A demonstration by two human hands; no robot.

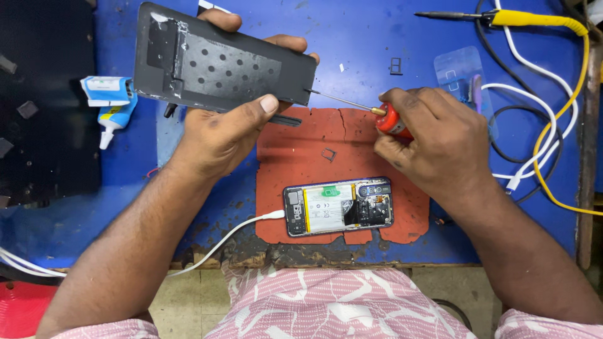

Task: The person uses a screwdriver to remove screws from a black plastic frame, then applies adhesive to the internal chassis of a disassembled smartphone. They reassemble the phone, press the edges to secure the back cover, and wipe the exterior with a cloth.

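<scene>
Blue workbench (377,37) under it all, the opened smartphone (339,206) lies back-off at lower centre on a red mat (301,144), while the left hand (220,132) grips its detached back cover (220,63) upper left and the right hand (433,138) clasps a red-handled screwdriver (389,119), tip touching the cover's edge.

Matt dark plastic back cover (226,66), thin metal screwdriver (352,103) shaft, worn rough red mat (308,141)

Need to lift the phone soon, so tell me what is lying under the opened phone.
The opened phone lies flat on a red mat, which rests on the blue bench. A white cable plugs into its left end. Anything directly beneath the phone's body is covered.
</scene>
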